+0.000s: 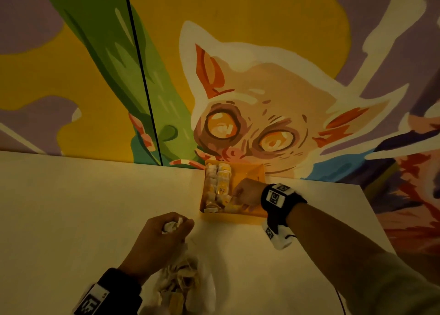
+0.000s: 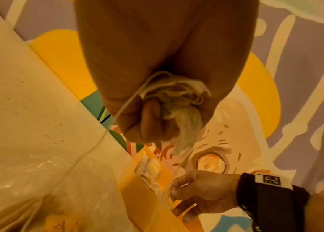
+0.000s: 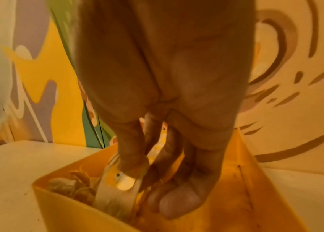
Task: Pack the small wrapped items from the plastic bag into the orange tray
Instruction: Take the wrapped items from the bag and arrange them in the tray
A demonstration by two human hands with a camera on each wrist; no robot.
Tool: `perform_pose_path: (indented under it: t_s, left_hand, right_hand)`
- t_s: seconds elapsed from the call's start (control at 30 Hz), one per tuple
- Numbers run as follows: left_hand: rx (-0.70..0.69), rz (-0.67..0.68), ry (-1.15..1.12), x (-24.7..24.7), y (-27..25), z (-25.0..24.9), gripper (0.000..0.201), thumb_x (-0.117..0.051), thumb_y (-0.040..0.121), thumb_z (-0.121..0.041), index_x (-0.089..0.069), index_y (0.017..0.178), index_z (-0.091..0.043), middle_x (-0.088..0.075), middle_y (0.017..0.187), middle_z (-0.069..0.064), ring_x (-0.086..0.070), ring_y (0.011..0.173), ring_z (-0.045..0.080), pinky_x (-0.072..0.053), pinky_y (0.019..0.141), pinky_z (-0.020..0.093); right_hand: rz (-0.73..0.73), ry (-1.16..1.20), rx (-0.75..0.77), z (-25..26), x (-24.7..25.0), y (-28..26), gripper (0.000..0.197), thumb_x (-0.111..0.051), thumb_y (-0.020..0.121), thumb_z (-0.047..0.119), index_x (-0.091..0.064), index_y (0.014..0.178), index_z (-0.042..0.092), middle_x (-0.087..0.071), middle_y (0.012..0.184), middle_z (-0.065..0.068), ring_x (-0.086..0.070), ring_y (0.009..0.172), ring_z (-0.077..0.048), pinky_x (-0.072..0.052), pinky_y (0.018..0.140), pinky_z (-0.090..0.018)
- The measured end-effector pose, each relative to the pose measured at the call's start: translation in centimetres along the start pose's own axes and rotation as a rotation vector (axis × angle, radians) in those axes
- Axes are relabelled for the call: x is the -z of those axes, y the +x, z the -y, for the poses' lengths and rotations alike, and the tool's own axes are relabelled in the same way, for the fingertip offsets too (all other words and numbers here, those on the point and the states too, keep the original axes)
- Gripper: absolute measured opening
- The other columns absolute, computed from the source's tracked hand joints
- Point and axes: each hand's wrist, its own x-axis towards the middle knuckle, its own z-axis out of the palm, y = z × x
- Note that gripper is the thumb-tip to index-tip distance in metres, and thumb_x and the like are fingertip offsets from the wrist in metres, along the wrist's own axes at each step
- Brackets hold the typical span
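- Right hand reaching into the orange tray at the surface's far edge, pinching a wrapped item.
- Left hand clenching the plastic bag's gathered neck near the near edge.

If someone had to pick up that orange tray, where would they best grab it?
Probably by the near wall of the orange tray, coming from the person's side. That rim is bare and upright, the wall mural blocks the far side, and the right hand and packed wrapped items fill the inside.

head view downward, wrist views close, sharing orange tray
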Motion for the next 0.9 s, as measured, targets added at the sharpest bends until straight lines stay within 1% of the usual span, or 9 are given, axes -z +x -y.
perform_pose_path:
  t_s: [0.17,0.3,0.4,0.47,0.53,0.6,0.7,0.8,0.9]
  left_hand:
    - [0.057,-0.014,-0.063,0.2,0.5,0.7,0.027,-0.064,0.091,-0.021,-0.066,0.072,-0.002,-0.055,0.052,-0.004,-0.050,0.046,0.003,-0.041,0.047,0.014]
    - [0.083,-0.003,-0.076,0.2,0.7,1.1,0.028,-0.064,0.091,-0.023,-0.066,0.070,-0.006,-0.054,0.053,-0.004,-0.050,0.048,0.004,-0.041,0.049,0.015]
    - [0.074,-0.002,-0.065,0.3,0.8,1.1,0.028,-0.063,0.091,-0.024,-0.066,0.071,-0.005,-0.055,0.053,-0.004,-0.050,0.048,0.004,-0.041,0.052,0.018]
    - [0.075,-0.006,-0.060,0.4,0.9,1.1,0.027,-0.063,0.091,-0.024,-0.066,0.071,-0.005,-0.055,0.053,-0.004,-0.051,0.049,0.004,-0.042,0.056,0.022]
    - [0.090,-0.006,-0.070,0.5,0.9,1.2,0.028,-0.063,0.091,-0.024,-0.066,0.068,-0.008,-0.055,0.053,-0.004,-0.052,0.050,0.005,-0.044,0.057,0.025]
    - [0.123,-0.001,-0.097,0.7,0.8,1.3,0.027,-0.063,0.091,-0.025,-0.066,0.067,-0.012,-0.056,0.055,-0.004,-0.054,0.053,0.008,-0.047,0.057,0.028]
    - [0.170,0.017,-0.150,1.0,0.5,1.4,0.027,-0.063,0.091,-0.025,-0.067,0.067,-0.013,-0.057,0.059,-0.001,-0.054,0.056,0.013,-0.045,0.054,0.028]
    - [0.255,0.034,-0.283,1.4,0.1,1.3,0.025,-0.061,0.091,-0.026,-0.070,0.084,-0.004,-0.059,0.069,0.006,-0.054,0.068,0.026,-0.045,0.061,0.036]
    - [0.345,0.000,-0.451,1.8,-0.5,0.8,0.022,-0.057,0.095,-0.020,-0.072,0.091,-0.005,-0.066,0.081,0.010,-0.062,0.080,0.029,-0.050,0.065,0.038]
  right_hand:
    - [-0.106,-0.140,0.013,0.4,-1.2,2.9,0.028,-0.065,0.091,0.018,-0.066,0.118,0.009,-0.064,0.118,-0.007,-0.063,0.107,-0.026,-0.056,0.085,-0.032]
    - [-0.220,-0.118,0.052,0.5,-1.9,4.4,0.023,-0.065,0.088,0.014,-0.071,0.111,0.011,-0.066,0.118,-0.009,-0.064,0.103,-0.026,-0.046,0.060,-0.019]
    - [-0.231,-0.047,0.049,0.6,-2.4,5.2,0.014,-0.067,0.086,0.013,-0.073,0.099,0.013,-0.069,0.111,-0.009,-0.066,0.098,-0.025,-0.040,0.051,-0.016]
    - [-0.231,-0.006,0.038,0.6,-2.6,5.5,0.008,-0.068,0.086,0.013,-0.071,0.094,0.012,-0.070,0.108,-0.011,-0.067,0.096,-0.027,-0.048,0.054,-0.020]
    - [-0.225,-0.016,0.028,0.5,-2.6,5.6,0.010,-0.068,0.086,0.013,-0.070,0.096,0.009,-0.070,0.107,-0.011,-0.068,0.096,-0.028,-0.057,0.068,-0.029]
    - [-0.218,-0.039,0.020,0.3,-2.7,5.7,0.013,-0.070,0.085,0.013,-0.069,0.097,0.009,-0.070,0.106,-0.010,-0.068,0.094,-0.028,-0.058,0.078,-0.035]
    - [-0.209,0.007,0.024,0.0,-2.8,5.4,0.008,-0.070,0.084,0.016,-0.063,0.083,0.020,-0.071,0.102,-0.009,-0.068,0.092,-0.028,-0.058,0.080,-0.037]
    - [-0.232,-0.007,0.031,0.1,-2.8,4.4,0.014,-0.060,0.091,0.027,-0.056,0.102,0.020,-0.063,0.102,-0.007,-0.064,0.095,-0.028,-0.053,0.078,-0.036]
    - [-0.407,-0.024,0.106,1.1,-2.8,2.4,0.024,-0.057,0.094,0.027,-0.055,0.115,0.015,-0.062,0.111,-0.007,-0.060,0.099,-0.023,-0.045,0.073,-0.025]
